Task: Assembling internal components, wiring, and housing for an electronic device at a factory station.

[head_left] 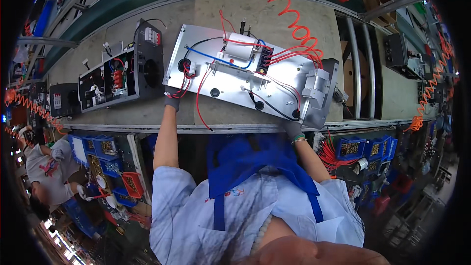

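While the grey tabletop (pixel 216 12) is running across the view, a bright metal panel (pixel 194 37) is lying over its middle, angled, right end sitting nearer the person. Dark casing (pixel 149 56) is standing open just left of the panel, showing red parts and wiring inside. Orange coiled hose (pixel 298 32) is hanging from the far side, looping toward the panel's right half. Silvery block (pixel 316 86) is sitting at the panel's right end; white cylinder (pixel 240 46) is resting toward the far edge, around mid-length. Both hands are wearing grey gloves: left hand (pixel 172 101) is grasping the panel's near left corner; right hand (pixel 292 129) is meeting the near edge toward the right end, fingers out of sight, leaving its grip impossible to tell. Black terminal block (pixel 265 58) is standing just right of the cylinder, sending red wires rightward. Blue wire (pixel 211 56) is crossing the panel's left half; a loose red wire (pixel 198 103) is trailing over the near edge.
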Action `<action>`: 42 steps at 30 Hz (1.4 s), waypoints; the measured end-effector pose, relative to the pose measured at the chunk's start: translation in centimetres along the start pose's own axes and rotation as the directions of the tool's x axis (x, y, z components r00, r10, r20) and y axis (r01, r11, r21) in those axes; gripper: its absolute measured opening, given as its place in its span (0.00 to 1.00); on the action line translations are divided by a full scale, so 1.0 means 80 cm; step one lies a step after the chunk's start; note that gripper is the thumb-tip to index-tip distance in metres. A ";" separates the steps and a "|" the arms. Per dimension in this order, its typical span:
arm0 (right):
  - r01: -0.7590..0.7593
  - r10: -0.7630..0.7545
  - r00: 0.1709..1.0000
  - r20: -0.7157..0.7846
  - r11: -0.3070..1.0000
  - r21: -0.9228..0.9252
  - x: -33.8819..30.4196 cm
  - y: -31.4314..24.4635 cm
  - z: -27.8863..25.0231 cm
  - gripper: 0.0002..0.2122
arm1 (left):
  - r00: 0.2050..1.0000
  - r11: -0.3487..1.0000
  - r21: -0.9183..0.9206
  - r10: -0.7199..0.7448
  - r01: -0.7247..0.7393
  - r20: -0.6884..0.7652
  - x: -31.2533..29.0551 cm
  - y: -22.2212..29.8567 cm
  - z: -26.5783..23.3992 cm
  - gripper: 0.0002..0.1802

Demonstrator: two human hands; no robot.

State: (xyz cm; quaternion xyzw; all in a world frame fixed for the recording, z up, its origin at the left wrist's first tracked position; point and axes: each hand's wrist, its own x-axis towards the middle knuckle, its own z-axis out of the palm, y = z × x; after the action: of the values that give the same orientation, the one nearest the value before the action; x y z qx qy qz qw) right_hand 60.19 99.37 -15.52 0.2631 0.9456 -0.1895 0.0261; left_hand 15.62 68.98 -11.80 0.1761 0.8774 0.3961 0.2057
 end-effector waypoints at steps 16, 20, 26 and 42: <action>-0.072 0.161 0.925 0.344 0.964 -0.257 0.010 -0.009 -0.125 0.14 | 0.919 0.788 0.579 -0.362 0.210 0.159 -0.181 0.188 -0.131 0.19; -0.407 0.173 0.525 0.833 0.911 0.067 0.001 -0.085 -0.283 0.17 | 0.847 0.842 0.276 0.513 -0.464 -0.141 -0.179 0.312 -0.130 0.21; -0.199 -0.359 0.798 0.485 0.603 0.773 0.023 -0.186 -0.467 0.14 | 0.855 0.525 0.681 0.395 -0.511 0.336 -0.112 0.371 -0.105 0.21; -0.664 -0.346 0.680 0.647 0.085 0.743 0.124 -0.256 -0.401 0.20 | 0.821 0.613 0.585 0.204 -0.532 0.533 -0.106 0.472 -0.106 0.13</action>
State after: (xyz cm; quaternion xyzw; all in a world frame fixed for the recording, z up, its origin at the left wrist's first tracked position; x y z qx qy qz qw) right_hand 42.90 99.97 19.82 0.2306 0.4277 -0.8447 0.2246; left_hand 24.09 83.27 24.16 0.5020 0.8379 0.0128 0.2139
